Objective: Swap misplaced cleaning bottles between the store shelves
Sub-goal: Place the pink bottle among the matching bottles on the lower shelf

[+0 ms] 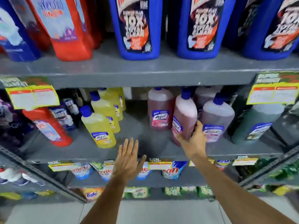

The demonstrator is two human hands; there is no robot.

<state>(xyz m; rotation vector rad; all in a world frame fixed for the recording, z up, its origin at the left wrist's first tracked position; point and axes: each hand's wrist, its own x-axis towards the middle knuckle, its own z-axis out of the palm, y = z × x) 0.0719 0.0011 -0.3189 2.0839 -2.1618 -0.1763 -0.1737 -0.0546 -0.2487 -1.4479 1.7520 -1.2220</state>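
The left hand [127, 160] hovers flat with fingers spread, while the right hand [193, 141] grips a pink plastic bottle [183, 117].

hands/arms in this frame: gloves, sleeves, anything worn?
Both are bare. The left hand and right hand have no gloves, and no rings, watch or wristband show. Both forearms are uncovered all the way to the bottom edge of the frame, so no sleeve or cuff is in view. No markings are visible, though the picture is slightly blurred.
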